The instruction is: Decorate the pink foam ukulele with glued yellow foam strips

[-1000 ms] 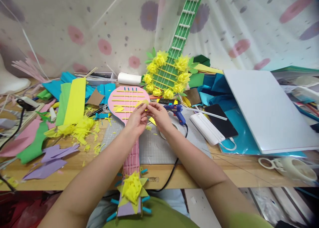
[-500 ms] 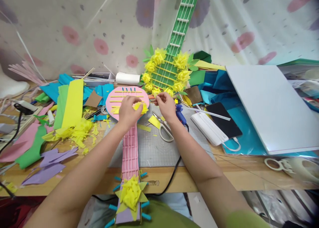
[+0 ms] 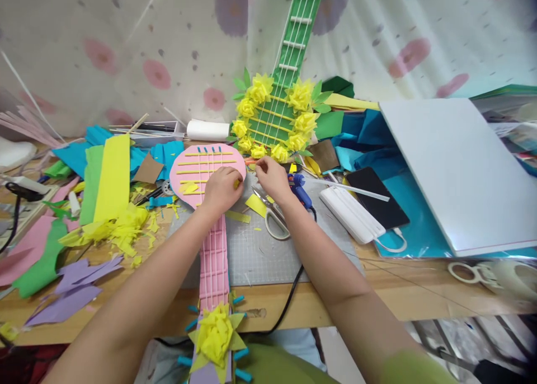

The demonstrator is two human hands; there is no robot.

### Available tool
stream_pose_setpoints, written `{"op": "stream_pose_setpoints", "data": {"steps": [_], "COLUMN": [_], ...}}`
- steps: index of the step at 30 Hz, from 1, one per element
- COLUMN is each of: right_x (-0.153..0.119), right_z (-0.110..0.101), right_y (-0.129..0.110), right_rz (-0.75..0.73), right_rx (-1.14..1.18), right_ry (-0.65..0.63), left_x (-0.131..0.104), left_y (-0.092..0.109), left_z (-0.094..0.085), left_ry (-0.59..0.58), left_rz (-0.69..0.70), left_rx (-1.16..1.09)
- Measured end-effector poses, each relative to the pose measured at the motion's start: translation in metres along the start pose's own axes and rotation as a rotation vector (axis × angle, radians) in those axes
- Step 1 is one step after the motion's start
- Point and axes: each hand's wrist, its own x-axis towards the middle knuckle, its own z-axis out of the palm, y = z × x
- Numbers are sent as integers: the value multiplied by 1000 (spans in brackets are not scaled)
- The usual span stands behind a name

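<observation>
A pink paper guitar [image 3: 180,165] lies with its round body on the grey mat and its neck toward me. A yellow paper flower [image 3: 215,335] sits on its head end. Over the body's right side, my left hand [image 3: 224,189] is closed, with a bit of yellow showing at the fingertips. My right hand [image 3: 272,178] is just right of the body, thumb and fingers pinched together; anything between them is too small to make out. Scissors [image 3: 277,221] and a blue glue gun [image 3: 300,191] lie beside my right wrist.
Behind stands a green paper guitar [image 3: 271,109] ringed with yellow flowers. Paper scraps [image 3: 126,224] cover the left side. On the right are a white power bank [image 3: 351,215], a black phone [image 3: 377,196], a large white board [image 3: 457,171] and a tape roll [image 3: 518,277].
The yellow flower on the guitar's body has gone from sight, with yellow now at my left fingertips. My left hand has closed and moved slightly right. The view has shifted a little.
</observation>
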Motion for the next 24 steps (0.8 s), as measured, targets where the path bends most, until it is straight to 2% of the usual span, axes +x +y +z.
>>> {"op": "stream_pose_setpoints", "data": {"steps": [6, 8, 14, 24], "right_x": [3, 2, -2, -6], "right_z": [10, 13, 21, 25], "right_y": [5, 4, 3, -2], "right_rz": [269, 306, 279, 277], "right_rx": [272, 305, 313, 333], "right_ry": [-248, -294, -346, -323], "left_x": [-10, -11, -13, -13], "left_y": [-3, -5, -11, -12], "left_z": [-8, -7, -2, -4], "left_ry": [62, 84, 120, 121], "left_rz": [-114, -131, -162, -174], "left_rx": [-146, -193, -276, -301]}}
